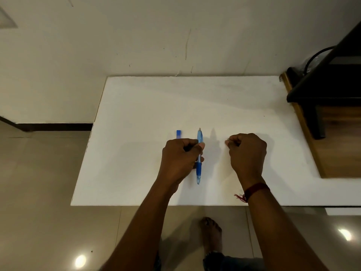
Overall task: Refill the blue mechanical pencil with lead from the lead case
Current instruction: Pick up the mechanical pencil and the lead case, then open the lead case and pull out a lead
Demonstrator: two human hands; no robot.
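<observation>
The blue mechanical pencil [199, 155] is gripped upright by the left hand [180, 159]. The right hand [247, 151] is pinched closed beside it; contents cannot be told. The lead case [178, 134] is positioned just beyond the left hand on the bench [136, 153].

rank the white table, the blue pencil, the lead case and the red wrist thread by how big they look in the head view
1. white table, by far the largest.
2. blue pencil, held in the left hand.
3 and 4. lead case and red wrist thread look about alike; the case is partly hidden by the hand, so they stay unranked.
</observation>
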